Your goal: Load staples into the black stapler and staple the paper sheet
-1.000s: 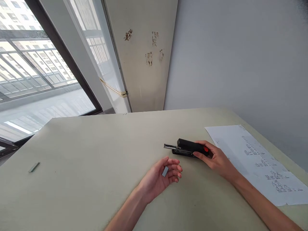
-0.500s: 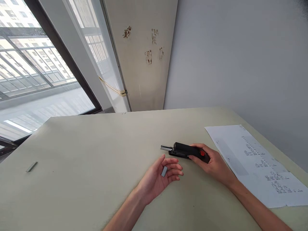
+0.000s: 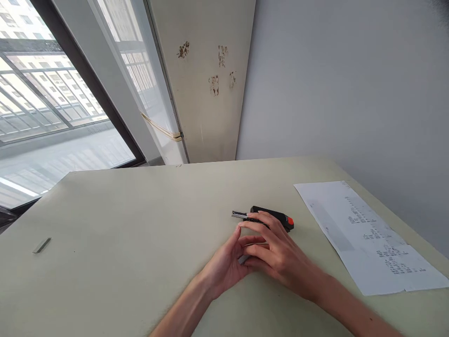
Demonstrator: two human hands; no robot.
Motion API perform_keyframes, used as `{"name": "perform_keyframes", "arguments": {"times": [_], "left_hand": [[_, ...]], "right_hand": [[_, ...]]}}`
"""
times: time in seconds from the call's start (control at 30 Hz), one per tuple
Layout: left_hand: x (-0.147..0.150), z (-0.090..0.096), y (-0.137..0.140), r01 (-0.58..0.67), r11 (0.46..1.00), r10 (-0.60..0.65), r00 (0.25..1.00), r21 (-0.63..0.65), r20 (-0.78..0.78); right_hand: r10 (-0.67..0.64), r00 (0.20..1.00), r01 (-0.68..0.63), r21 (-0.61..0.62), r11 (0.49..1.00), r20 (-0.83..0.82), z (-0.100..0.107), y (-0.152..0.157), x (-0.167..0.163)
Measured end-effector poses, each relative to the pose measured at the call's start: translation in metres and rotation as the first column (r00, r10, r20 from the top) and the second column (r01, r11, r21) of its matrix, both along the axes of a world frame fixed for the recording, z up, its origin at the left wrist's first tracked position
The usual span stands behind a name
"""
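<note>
My left hand (image 3: 224, 269) lies palm up with its fingers loosely curled, and a small grey strip of staples (image 3: 242, 259) rests in it, partly covered by fingers. My right hand (image 3: 275, 250) reaches over from the right, its fingers apart and their tips at the strip in my left palm. Whether those tips grip the strip is hard to see. Just behind both hands, a black stapler (image 3: 271, 214) with a red end lies on the table. Its metal rail (image 3: 239, 215) sticks out to the left, and the right hand partly hides its body.
Another grey strip of staples (image 3: 41, 245) lies far left on the pale table (image 3: 140, 224). A printed sheet of paper (image 3: 354, 234) lies at the right. Beyond the table stand a grey wall (image 3: 333, 79), a stained panel (image 3: 206, 112) and a window at the left.
My right hand has let go of the stapler and moved left and nearer, onto my left palm. The stapler now lies on the table. The left fingers look slightly more curled.
</note>
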State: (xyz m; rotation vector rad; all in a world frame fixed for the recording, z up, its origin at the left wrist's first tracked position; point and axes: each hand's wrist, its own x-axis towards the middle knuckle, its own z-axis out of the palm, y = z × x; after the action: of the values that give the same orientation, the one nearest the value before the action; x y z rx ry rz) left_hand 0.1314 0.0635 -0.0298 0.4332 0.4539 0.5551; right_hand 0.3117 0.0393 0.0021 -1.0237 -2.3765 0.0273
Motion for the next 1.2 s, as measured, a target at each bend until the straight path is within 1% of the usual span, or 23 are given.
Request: {"name": "perform_keyframes", "arguments": {"times": [0.13,0.17,0.23,0.27,0.33,0.4,0.43,0.5,0.57,0.63,0.73,0.8,0.83,0.87,0.9,0.93,0.97,1.0,1.03,1.07,1.1,1.13,1.2], "left_hand": [[0.001,-0.005,-0.002,-0.012,1.000,0.012,1.000,-0.017,0.003],[0.002,-0.005,-0.002,-0.011,1.000,0.011,1.000,-0.020,0.016],[0.003,-0.003,-0.002,-0.003,1.000,0.004,0.999,-0.030,0.044],[0.003,-0.002,-0.002,-0.001,0.999,0.002,0.999,-0.034,0.050],[0.003,0.001,-0.001,-0.006,0.999,0.007,0.999,-0.035,0.031],[0.003,0.003,-0.001,-0.022,0.999,0.022,1.000,-0.024,-0.005],[0.003,0.004,-0.001,-0.027,0.999,0.027,0.999,-0.018,-0.020],[0.003,0.005,-0.001,-0.032,0.999,0.031,0.999,-0.020,-0.044],[0.003,0.005,-0.001,-0.028,0.999,0.026,0.998,-0.045,-0.055],[0.002,0.006,-0.001,-0.022,0.997,0.018,0.998,-0.069,-0.056],[0.001,0.008,0.001,-0.033,0.999,0.030,0.996,-0.033,-0.084],[-0.002,0.010,0.003,-0.103,0.992,0.111,0.984,0.070,-0.140],[-0.004,0.011,0.004,-0.155,0.975,0.184,0.964,0.156,-0.191],[-0.006,0.013,0.005,-0.202,0.940,0.274,0.926,0.275,-0.260],[-0.008,0.014,0.006,-0.225,0.880,0.380,0.861,0.418,-0.338],[-0.011,0.015,0.007,-0.212,0.795,0.496,0.767,0.568,-0.407],[-0.012,0.016,0.008,-0.166,0.693,0.609,0.655,0.701,-0.448],[-0.013,0.016,0.008,-0.097,0.595,0.703,0.546,0.798,-0.457],[-0.014,0.015,0.008,-0.029,0.518,0.767,0.459,0.855,-0.449],[-0.014,0.014,0.007,0.023,0.471,0.802,0.403,0.882,-0.440],[-0.013,0.013,0.007,0.062,0.455,0.814,0.375,0.888,-0.444],[-0.013,0.011,0.006,0.093,0.462,0.807,0.367,0.882,-0.462],[-0.011,0.009,0.005,0.133,0.496,0.774,0.379,0.858,-0.507]], "right_hand": [[0.032,0.999,-0.033,-0.006,0.999,-0.025,0.005,-0.004,0.009],[0.011,0.999,-0.012,-0.022,1.000,-0.045,0.008,-0.004,0.015],[-0.118,0.987,0.113,-0.047,0.992,-0.111,0.015,-0.002,0.032],[-0.233,0.959,0.227,-0.054,0.972,-0.162,0.017,0.002,0.043],[-0.475,0.844,0.478,-0.052,0.877,-0.248,0.015,0.011,0.070],[-0.621,0.737,0.623,-0.090,0.777,-0.266,0.003,0.021,0.099],[-0.660,0.708,0.656,-0.111,0.746,-0.250,-0.006,0.026,0.112],[-0.712,0.676,0.692,-0.169,0.702,-0.191,-0.028,0.032,0.134],[-0.729,0.670,0.698,-0.214,0.683,-0.143,-0.048,0.034,0.148],[-0.742,0.661,0.705,-0.246,0.665,-0.110,-0.061,0.032,0.152],[-0.747,0.652,0.712,-0.236,0.661,-0.129,-0.061,0.028,0.145],[-0.720,0.664,0.685,-0.222,0.694,-0.203,-0.051,0.024,0.136],[-0.694,0.676,0.655,-0.228,0.720,-0.249,-0.045,0.022,0.130],[-0.663,0.692,0.614,-0.251,0.748,-0.286,-0.040,0.019,0.124],[-0.637,0.707,0.570,-0.286,0.771,-0.308,-0.035,0.016,0.118],[-0.609,0.725,0.522,-0.320,0.791,-0.321,-0.031,0.014,0.113],[-0.579,0.749,0.469,-0.360,0.807,-0.322,-0.029,0.011,0.108],[-0.546,0.776,0.415,-0.396,0.819,-0.316,-0.028,0.009,0.104],[-0.512,0.804,0.364,-0.430,0.826,-0.304,-0.028,0.008,0.100],[-0.479,0.829,0.319,-0.461,0.828,-0.287,-0.030,0.007,0.097],[-0.453,0.849,0.286,-0.484,0.827,-0.272,-0.032,0.006,0.094],[-0.436,0.862,0.266,-0.501,0.824,-0.259,-0.035,0.006,0.092],[-0.432,0.866,0.258,-0.516,0.817,-0.252,-0.039,0.007,0.089]]}}
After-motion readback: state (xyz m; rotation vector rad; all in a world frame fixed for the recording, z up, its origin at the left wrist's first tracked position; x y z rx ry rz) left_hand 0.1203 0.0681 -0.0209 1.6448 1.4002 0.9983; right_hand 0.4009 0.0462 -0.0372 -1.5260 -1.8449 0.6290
